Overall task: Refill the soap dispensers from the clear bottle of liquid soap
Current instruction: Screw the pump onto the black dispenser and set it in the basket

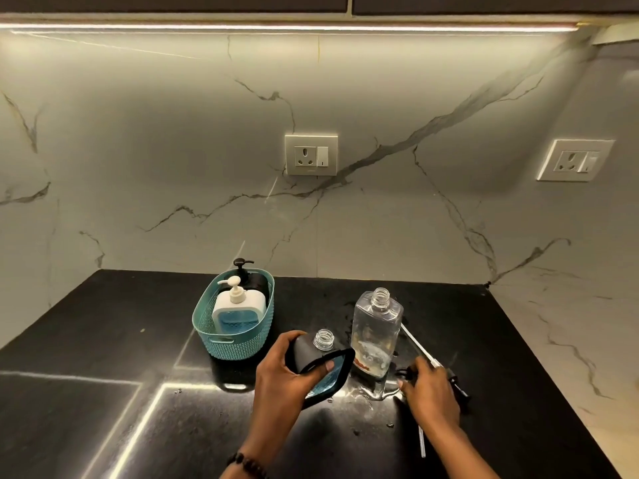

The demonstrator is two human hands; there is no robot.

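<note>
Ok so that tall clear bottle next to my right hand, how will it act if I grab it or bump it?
The clear bottle looks nearly empty, with only a little liquid at the bottom, so it is probably light and easy to tip when nudged. It stands uncapped in a wet patch on the black counter, so it may slide, and its sides could be slippery.

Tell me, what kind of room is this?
Probably a home kitchen: a black stone counter under cupboards, a marble-look wall with power sockets, and a basket of soap dispensers.
</note>
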